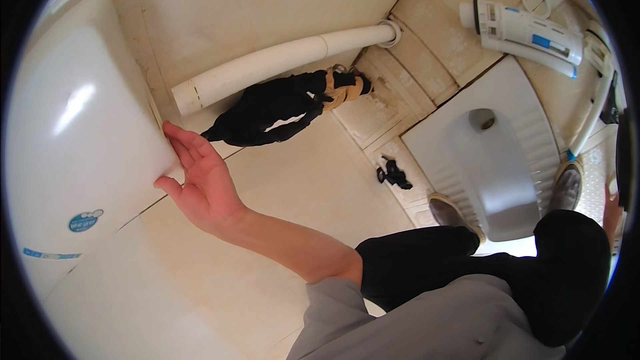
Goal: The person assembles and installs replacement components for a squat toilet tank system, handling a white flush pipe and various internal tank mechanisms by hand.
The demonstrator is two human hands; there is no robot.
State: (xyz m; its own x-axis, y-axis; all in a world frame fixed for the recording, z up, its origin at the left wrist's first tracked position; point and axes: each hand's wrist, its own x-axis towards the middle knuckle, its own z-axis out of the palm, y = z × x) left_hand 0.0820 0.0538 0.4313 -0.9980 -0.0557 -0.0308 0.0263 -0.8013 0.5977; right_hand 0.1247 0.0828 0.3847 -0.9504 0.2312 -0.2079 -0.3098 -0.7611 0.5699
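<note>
- The white cistern (73,133) is sitting against the tiled wall, and the left hand (200,183) is pressing its open palm to the tank's right side, fingers (179,140) spread and flat on the plastic rather than curling round anything.
- Judging by that flat contact, the step in hand is steadying or aligning the tank against the wall; the next move probably calls for a second point of support, since one open palm is only bracing it, not gripping it.
- Just beyond the fingertips, the white flush pipe (280,63) is running along the wall, its cut end lying near the tank (not joined to it, as far as can be seen).
- Past the pipe's lower side, a black bundle tied with tan cord (287,107) is hanging against the tiles.
- Well away from the fingers, the squat toilet pan (533,127) is lying between the person's shoes, with a white flush valve assembly (527,33) resting on the floor beyond it.
- The right hand (611,210) is showing only as a sliver at the frame's edge; whether it is open or holding something cannot be told.
</note>
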